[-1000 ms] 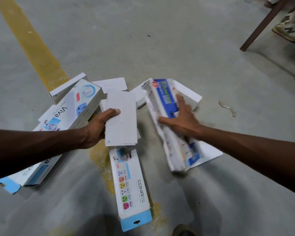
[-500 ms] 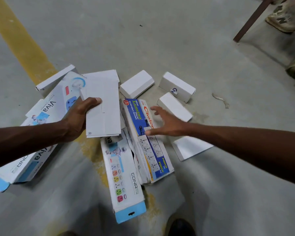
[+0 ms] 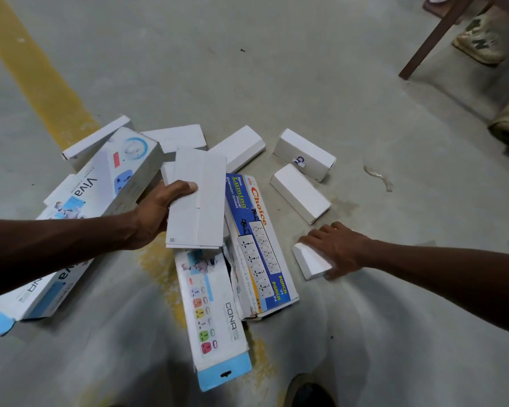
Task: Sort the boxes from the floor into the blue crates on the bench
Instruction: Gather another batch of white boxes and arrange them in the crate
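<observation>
Head view: at frame centre, the left hand (image 3: 156, 212) grips a stack of flat white boxes (image 3: 197, 198), long axis running top to bottom. At right centre, the right hand (image 3: 337, 249) curls over a small white box (image 3: 310, 261) on the concrete floor (image 3: 276, 69), its long axis pointing toward lower right. Choice extension-socket box (image 3: 257, 248) lies between them, lengthwise.

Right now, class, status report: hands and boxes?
Left hand holds white stack. Right hand grips small box on floor. Other boxes still down. Crates not in view.
</observation>
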### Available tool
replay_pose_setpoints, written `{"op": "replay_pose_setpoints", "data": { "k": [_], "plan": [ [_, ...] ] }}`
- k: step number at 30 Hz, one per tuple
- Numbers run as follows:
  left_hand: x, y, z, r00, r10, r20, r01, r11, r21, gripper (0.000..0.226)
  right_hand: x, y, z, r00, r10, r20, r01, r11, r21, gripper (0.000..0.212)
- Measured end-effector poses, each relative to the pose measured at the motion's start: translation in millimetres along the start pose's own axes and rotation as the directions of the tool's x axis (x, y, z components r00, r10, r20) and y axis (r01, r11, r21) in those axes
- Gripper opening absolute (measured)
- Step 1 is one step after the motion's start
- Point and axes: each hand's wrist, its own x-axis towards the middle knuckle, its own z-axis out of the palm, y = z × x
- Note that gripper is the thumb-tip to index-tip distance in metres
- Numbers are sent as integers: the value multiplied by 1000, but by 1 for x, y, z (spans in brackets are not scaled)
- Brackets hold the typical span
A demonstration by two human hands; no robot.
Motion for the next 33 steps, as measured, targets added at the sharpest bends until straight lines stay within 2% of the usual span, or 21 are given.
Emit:
{"op": "replay_pose_setpoints", "data": {
  "k": [2,4,7,10,12,16,19,21,28,33],
  "plan": [
    [1,0,-2,1000,0,3,0,1000,-6,108,3,3,-15,999,6,-43,2,982,189,111],
    [0,0,-4,1000,-5,13,5,1000,-4,106,5,5,-37,981,83,-175,2,899,438,112],
    [-1,-2,-8,1000,-22,19,22,1000,-10,89,18,16,-70,847,341,-409,-54,819,571,112],
    [-1,-6,-11,1000,-29,1,29,1000,-1,77,40,35,-91,714,591,-374,-234,706,668,110],
    [-1,-8,-12,1000,-28,3,28,1000,3,73,54,45,-96,679,680,-275,-323,614,721,115],
    [-1,-8,-12,999,-37,8,37,999,31,89,72,44,-101,738,663,-127,-419,598,683,132],
    [0,-10,-14,999,-39,-2,39,999,11,76,87,42,-93,783,619,-61,-428,608,669,161],
    [2,-12,-16,999,-47,-16,47,999,-1,72,88,37,-82,801,596,-59,-421,630,653,169],
    [9,-20,-20,999,-52,-15,52,999,-10,72,79,31,-64,794,594,-131,-415,686,597,135],
    [11,-22,-17,998,-58,-10,58,998,-15,80,77,29,-68,789,601,-126,-405,665,628,131]
  ]
}}
